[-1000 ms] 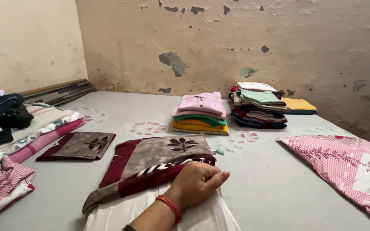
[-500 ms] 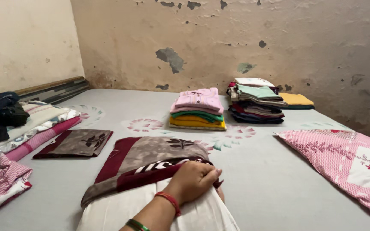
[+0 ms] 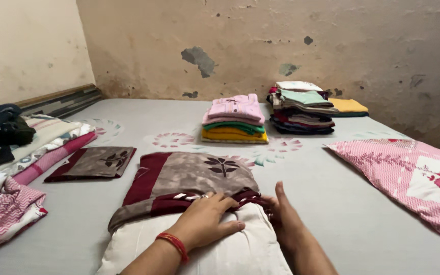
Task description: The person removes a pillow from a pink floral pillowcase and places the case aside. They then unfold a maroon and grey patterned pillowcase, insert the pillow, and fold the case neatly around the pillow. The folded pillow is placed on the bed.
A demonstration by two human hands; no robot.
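A white pillow lies on the bed right in front of me. Its far half sits inside a maroon and grey pillow cover with a dark leaf print. My left hand, with a red bangle on the wrist, rests flat on the pillow, and its fingertips are on the cover's bunched hem. At the pillow's right corner, my right hand has its thumb raised and its fingers tucked into the hem of the cover.
A second matching cover lies flat to the left. Two stacks of folded clothes stand near the far wall. A pink patterned pillow lies at the right, and loose bedding and clothes are piled at the left on the grey bedsheet.
My right hand has come into view and taken the cover's hem at the pillow's right side. My left hand stays on the pillow at the hem.
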